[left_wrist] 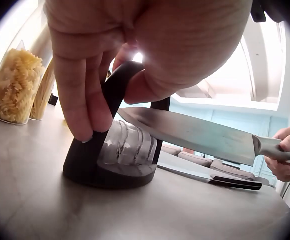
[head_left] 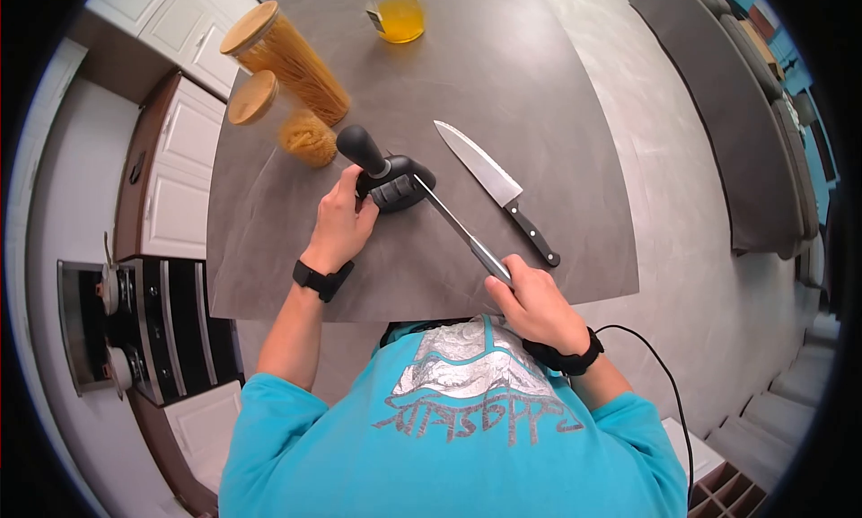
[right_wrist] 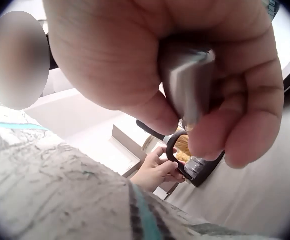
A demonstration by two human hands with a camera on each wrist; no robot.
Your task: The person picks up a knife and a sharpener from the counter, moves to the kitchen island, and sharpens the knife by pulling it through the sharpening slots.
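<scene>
My left hand (head_left: 339,222) grips a black knife sharpener (head_left: 415,191) that stands on the grey table. In the left wrist view, its fingers and thumb lie on either side of the sharpener's black frame (left_wrist: 77,162), above the grey slotted part (left_wrist: 127,145). My right hand (head_left: 543,311) holds a kitchen knife (head_left: 446,215) by its silver-grey handle (right_wrist: 187,85). That knife's blade (left_wrist: 200,134) reaches over to the sharpener, its tip end right at the slots. A second knife (head_left: 485,171), black-handled, lies flat on the table to the right of the sharpener.
Beyond my left hand stand a tall jar of spaghetti (head_left: 301,69) and a shorter jar of spiral pasta (head_left: 308,139), both wooden-lidded. A glass with yellow liquid (head_left: 400,20) is at the far side of the table (head_left: 512,78). A black cable (head_left: 660,361) hangs by my right wrist.
</scene>
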